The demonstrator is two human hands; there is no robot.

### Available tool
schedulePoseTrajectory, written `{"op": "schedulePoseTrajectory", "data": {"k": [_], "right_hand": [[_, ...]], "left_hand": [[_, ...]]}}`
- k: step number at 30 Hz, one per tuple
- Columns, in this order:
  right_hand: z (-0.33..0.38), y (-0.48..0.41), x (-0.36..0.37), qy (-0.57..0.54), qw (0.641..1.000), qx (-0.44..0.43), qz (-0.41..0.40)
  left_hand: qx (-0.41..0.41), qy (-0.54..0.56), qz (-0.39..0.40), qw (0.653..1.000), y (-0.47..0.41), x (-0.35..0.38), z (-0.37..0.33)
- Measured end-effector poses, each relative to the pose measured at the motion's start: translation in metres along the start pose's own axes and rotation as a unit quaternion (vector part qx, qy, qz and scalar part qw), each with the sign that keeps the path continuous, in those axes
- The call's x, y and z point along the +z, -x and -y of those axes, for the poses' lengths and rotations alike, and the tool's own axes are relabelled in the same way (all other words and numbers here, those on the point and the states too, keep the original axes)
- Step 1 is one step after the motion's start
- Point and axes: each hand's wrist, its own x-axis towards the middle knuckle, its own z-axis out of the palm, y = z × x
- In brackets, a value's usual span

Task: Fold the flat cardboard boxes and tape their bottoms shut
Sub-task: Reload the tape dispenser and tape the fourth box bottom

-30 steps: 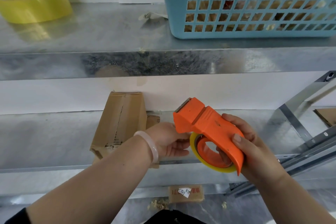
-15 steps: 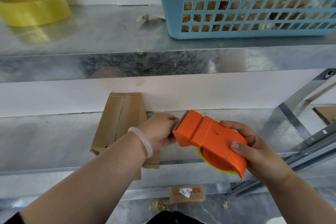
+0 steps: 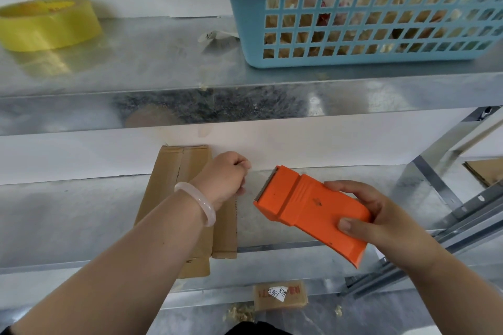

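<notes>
My right hand [image 3: 386, 226] grips an orange tape dispenser [image 3: 310, 209], its toothed blade pointing left toward my left hand. My left hand [image 3: 226, 174], with a pale bracelet on the wrist, is curled a short way left of the blade. Its fingertips seem to pinch a faint strip of clear tape [image 3: 243, 190]. A flat folded cardboard box [image 3: 171, 171] lies on the middle metal shelf [image 3: 68, 215], partly hidden under my left forearm.
On the upper shelf [image 3: 152, 68] sit a yellow tape roll [image 3: 49, 24] at the left and a blue basket [image 3: 353, 22] with filling at the right. A small labelled cardboard block [image 3: 280, 295] lies lower down. Slanted metal braces [image 3: 435, 182] and another cardboard piece [image 3: 485, 171] stand at the right.
My left hand left the roll under the dispenser, passed the blade and drew away up and to the left. The dispenser tilted flatter, hiding its yellow roll.
</notes>
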Motion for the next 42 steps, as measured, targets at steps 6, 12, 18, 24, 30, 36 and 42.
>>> {"op": "schedulePoseTrajectory", "data": {"k": [6,12,18,24,30,36,42], "right_hand": [[0.002,-0.003,0.001,0.016,1.0,-0.011,0.005],[-0.001,-0.005,0.001,0.067,0.997,-0.01,-0.023],[-0.004,-0.009,0.002,0.029,0.999,-0.007,-0.04],[0.003,-0.009,0.001,-0.014,0.999,-0.029,-0.03],[0.001,-0.01,-0.001,-0.012,0.999,-0.021,-0.024],[-0.002,-0.01,-0.001,-0.009,1.0,-0.014,-0.024],[0.0,-0.012,0.002,0.007,1.0,-0.007,-0.024]], "left_hand": [[0.041,-0.09,-0.015,0.995,0.0,-0.006,-0.01],[-0.011,0.123,-0.011,0.992,-0.002,-0.017,-0.011],[-0.104,0.12,0.051,0.986,-0.006,0.0,0.005],[-0.203,0.243,0.237,0.919,0.002,0.024,0.018],[-0.157,0.278,0.179,0.931,-0.001,0.027,0.011],[-0.106,0.275,0.11,0.949,-0.001,0.027,0.008],[-0.065,0.21,0.052,0.974,-0.008,0.017,0.0]]}}
